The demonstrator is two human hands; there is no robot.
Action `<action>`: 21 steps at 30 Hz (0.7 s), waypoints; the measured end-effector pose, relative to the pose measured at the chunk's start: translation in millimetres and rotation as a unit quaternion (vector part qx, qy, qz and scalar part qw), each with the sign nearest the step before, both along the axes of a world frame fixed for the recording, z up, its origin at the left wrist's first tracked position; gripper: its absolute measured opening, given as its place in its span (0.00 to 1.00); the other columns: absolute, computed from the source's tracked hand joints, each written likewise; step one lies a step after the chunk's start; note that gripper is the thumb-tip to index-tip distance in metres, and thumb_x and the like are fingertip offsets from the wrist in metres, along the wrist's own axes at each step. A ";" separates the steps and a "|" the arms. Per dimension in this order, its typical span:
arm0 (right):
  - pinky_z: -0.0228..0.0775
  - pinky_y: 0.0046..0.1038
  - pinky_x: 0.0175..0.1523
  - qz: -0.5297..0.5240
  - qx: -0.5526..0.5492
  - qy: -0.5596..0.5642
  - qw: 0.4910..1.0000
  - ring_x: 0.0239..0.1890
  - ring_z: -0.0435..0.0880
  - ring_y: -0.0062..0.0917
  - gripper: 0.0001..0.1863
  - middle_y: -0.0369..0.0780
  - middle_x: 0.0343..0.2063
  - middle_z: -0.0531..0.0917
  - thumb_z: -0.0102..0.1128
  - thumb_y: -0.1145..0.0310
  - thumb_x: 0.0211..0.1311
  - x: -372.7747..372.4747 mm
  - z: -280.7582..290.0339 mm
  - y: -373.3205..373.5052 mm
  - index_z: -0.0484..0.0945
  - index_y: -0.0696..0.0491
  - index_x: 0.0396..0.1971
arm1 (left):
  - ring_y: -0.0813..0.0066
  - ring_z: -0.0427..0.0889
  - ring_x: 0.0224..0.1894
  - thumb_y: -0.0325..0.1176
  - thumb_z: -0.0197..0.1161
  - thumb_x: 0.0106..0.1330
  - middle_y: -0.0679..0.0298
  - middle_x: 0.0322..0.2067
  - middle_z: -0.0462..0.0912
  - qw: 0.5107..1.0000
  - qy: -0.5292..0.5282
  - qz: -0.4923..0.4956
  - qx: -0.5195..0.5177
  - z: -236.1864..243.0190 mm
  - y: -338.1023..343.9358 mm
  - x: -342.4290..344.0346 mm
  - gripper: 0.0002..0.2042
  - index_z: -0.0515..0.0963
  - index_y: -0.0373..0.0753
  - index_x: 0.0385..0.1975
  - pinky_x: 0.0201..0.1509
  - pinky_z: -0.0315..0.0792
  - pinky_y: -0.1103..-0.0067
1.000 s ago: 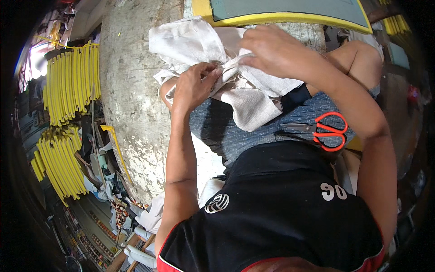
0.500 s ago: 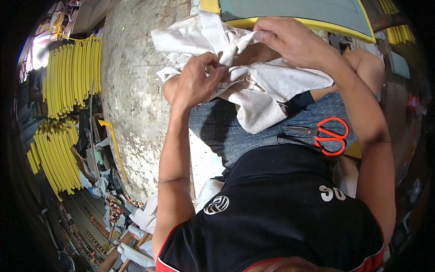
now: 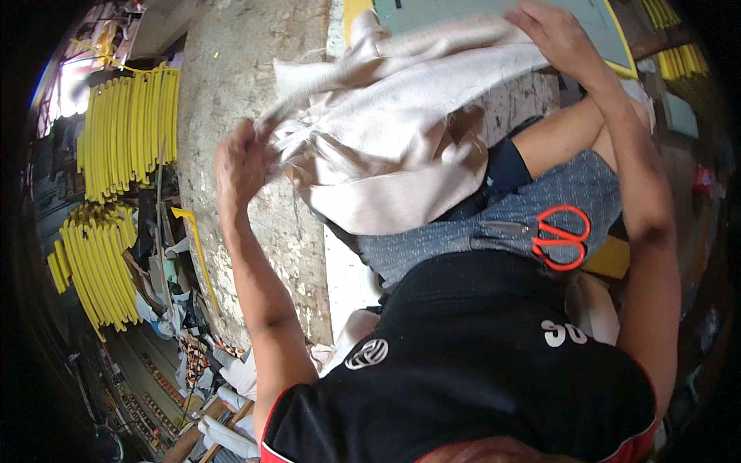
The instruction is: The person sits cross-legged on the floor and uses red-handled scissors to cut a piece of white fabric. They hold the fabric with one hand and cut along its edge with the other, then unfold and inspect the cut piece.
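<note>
An off-white cloth [image 3: 401, 100] with frayed edges and loose threads is stretched between my two hands, its lower part hanging over my lap. My left hand [image 3: 243, 162] is closed on the cloth's bunched left end, somewhat smeared by motion. Farther off and to the right, my right hand [image 3: 559, 38] grips the upper right corner. A pair of scissors [image 3: 559, 238] with red-orange handles lies on the blue patterned shorts [image 3: 432, 258] over my lap, blades pointing left.
A worn wooden board [image 3: 224, 92] spreads at the left and beneath the cloth. Beyond it hang stacks of yellow strips [image 3: 127, 131]. A grey-green panel with yellow edging [image 3: 463, 15] lies at the far side. Fabric scraps [image 3: 201, 370] are heaped at lower left.
My hands have spread wide apart, the left moving left and nearer, the right going farther off and right. The crumpled cloth is now pulled out between them.
</note>
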State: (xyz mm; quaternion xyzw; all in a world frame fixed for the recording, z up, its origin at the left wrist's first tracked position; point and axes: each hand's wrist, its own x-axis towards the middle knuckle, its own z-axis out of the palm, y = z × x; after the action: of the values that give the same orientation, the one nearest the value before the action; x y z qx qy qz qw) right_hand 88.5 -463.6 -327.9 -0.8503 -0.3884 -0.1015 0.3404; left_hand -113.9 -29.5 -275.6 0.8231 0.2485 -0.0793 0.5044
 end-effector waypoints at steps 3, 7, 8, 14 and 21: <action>0.71 0.39 0.36 0.016 -0.079 0.019 0.997 0.31 0.79 0.42 0.14 0.48 0.25 0.78 0.55 0.62 0.70 -30.0 12.9 -1.9 0.76 0.58 0.30 | 0.74 0.72 0.24 0.42 0.61 0.70 0.56 0.18 0.74 0.933 -0.032 -0.141 0.329 -2.5 -15.7 -19.5 0.16 0.75 0.34 0.27 0.28 0.69 0.72; 0.68 0.41 0.36 0.112 -0.072 -0.019 0.991 0.30 0.78 0.47 0.17 0.47 0.25 0.76 0.54 0.58 0.70 -71.1 10.5 17.5 0.75 0.57 0.30 | 0.52 0.82 0.45 0.42 0.64 0.66 0.49 0.43 0.82 0.839 -0.085 -0.200 0.498 -28.7 -23.7 -50.2 0.16 0.80 0.38 0.48 0.48 0.74 0.63; 0.68 0.41 0.35 0.117 -0.064 -0.013 0.991 0.30 0.78 0.46 0.17 0.46 0.25 0.76 0.54 0.57 0.70 -80.2 12.4 23.1 0.75 0.57 0.30 | 0.53 0.78 0.53 0.39 0.68 0.62 0.53 0.50 0.80 0.868 -0.102 -0.165 0.457 -23.8 -48.1 -45.1 0.21 0.78 0.40 0.54 0.56 0.73 0.64; 0.69 0.41 0.38 0.100 -0.086 -0.008 0.991 0.33 0.79 0.44 0.16 0.45 0.28 0.77 0.58 0.58 0.68 -97.1 35.6 30.4 0.76 0.58 0.31 | 0.47 0.80 0.46 0.35 0.68 0.59 0.48 0.43 0.82 0.874 -0.185 -0.260 0.366 -46.1 -94.2 16.1 0.14 0.80 0.37 0.42 0.50 0.74 0.64; 0.72 0.39 0.49 -0.033 -0.075 -0.094 0.992 0.44 0.79 0.43 0.19 0.47 0.41 0.79 0.59 0.56 0.66 -98.9 25.2 41.4 0.80 0.59 0.41 | 0.42 0.79 0.30 0.36 0.65 0.60 0.43 0.24 0.78 0.922 -0.126 -0.226 0.288 -17.0 -120.1 24.1 0.12 0.77 0.31 0.28 0.35 0.71 0.61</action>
State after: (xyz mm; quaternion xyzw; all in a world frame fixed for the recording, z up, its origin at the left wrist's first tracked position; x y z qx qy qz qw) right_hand -10.4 -422.2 -302.6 -0.8726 -0.3968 -0.1629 0.2336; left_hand -89.8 -149.6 -292.6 0.9702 0.0020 -0.0120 0.2418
